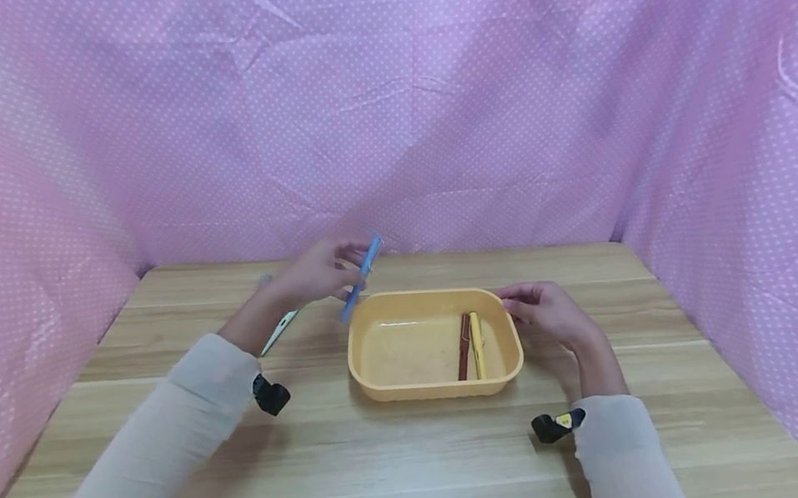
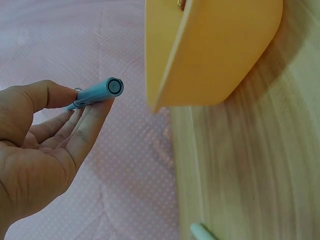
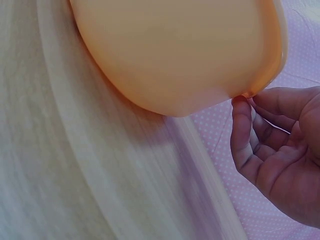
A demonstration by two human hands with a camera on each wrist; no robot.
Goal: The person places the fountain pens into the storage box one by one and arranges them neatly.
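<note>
My left hand [image 1: 317,273] pinches a blue pen [image 1: 351,301] between thumb and fingers, tilted above the table by the back left corner of a yellow plastic bin [image 1: 401,355]. In the left wrist view, the end of the pen [image 2: 102,91] faces the camera, apart from the bin wall [image 2: 220,50]. With thumb and fingers, my right hand [image 1: 550,313] holds the bin's right rim, as the right wrist view also shows at the bin's edge [image 3: 265,75]. Inside the bin, a dark red pen [image 1: 463,347] and a yellow pen [image 1: 478,348] lie side by side at the right.
A pale green pen [image 1: 280,332] lies on the wooden table [image 1: 413,474], left of the bin and partly hidden by my left wrist. Pink dotted cloth [image 1: 369,135] hangs around the back and sides of the table. Black cameras [image 1: 271,394] sit at both wrists.
</note>
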